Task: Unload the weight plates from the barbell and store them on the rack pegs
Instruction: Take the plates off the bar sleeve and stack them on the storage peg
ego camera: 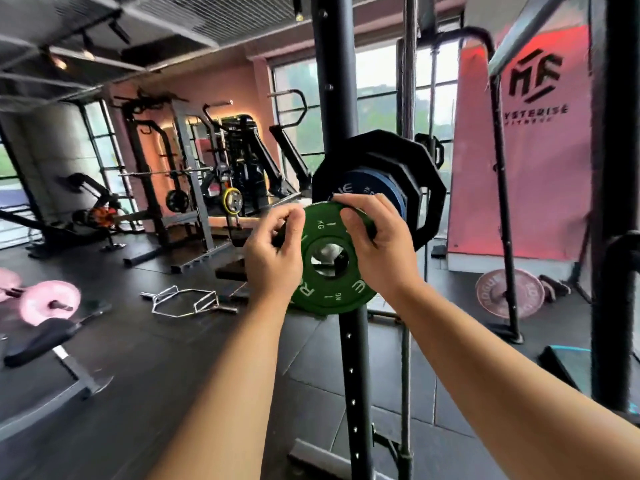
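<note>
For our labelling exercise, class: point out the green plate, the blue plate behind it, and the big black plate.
Green plate (pixel 332 296): head view, lower face below the hole.
Blue plate (pixel 375 183): head view, exposed upper face.
Big black plate (pixel 431 192): head view, right-hand rim.

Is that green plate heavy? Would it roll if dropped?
The green 1 KG plate is probably light: the left hand and right hand grip only its rim. It looks stiff. Being round, it could roll on edge.

One head-worn wide-angle view is given, pointed forward and slightly down, close on the green plate (pixel 327 233), gym floor (pixel 173 341) beyond.
</note>
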